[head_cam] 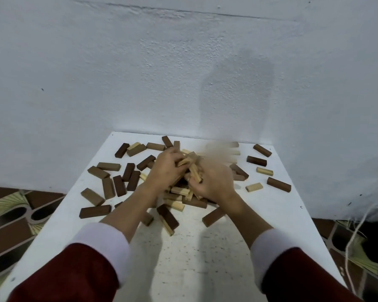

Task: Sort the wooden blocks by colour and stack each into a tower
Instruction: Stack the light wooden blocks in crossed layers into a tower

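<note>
**Both hands in the block pile**

Right now we have both hands buried in the heap of wooden blocks (183,192) at the middle of the white worktop (205,258). Our left hand (166,168) curls over the top of the heap, its fingers closed around pale blocks. Our right hand (214,182) sits just beside it, fingers bent around a pale block (195,173) that stands nearly upright between the two hands. A blurred pale streak (218,153) fans out above the right hand; we cannot tell what it is. Around the heap, loose blocks lie scattered flat: dark brown ones (278,184) and mid-brown ones (92,196) on both sides, and a few pale ones (254,187) to the right. A white wall (140,73) rises behind the worktop.
</note>
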